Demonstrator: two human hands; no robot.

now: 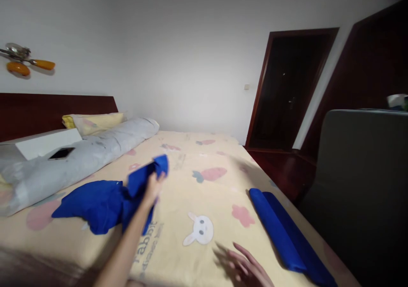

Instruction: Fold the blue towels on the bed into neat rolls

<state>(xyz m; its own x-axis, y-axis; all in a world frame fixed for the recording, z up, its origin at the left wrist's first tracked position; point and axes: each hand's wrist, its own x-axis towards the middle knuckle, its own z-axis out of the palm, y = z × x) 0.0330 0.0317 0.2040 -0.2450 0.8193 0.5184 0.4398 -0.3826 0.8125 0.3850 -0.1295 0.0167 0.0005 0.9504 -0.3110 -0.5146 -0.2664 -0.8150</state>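
My left hand [154, 187] is closed on a crumpled piece of blue cloth [95, 204], lifting one end off the bed while the rest lies in a heap to the left. It looks like a garment, but its kind is unclear. Low in the view, my right hand [247, 265] holds nothing, its fingers apart just over the sheet. To the right of that hand lies another blue cloth [280, 232], folded into a long narrow strip along the bed's edge.
The bedsheet [178, 193] has rabbit and carrot prints. A grey rolled quilt [105, 147] at the left bears a phone [62, 153] and a white box [47, 142], with a yellow pillow [98, 123] behind. A dark chair back [360, 185] stands beside the bed's right edge.
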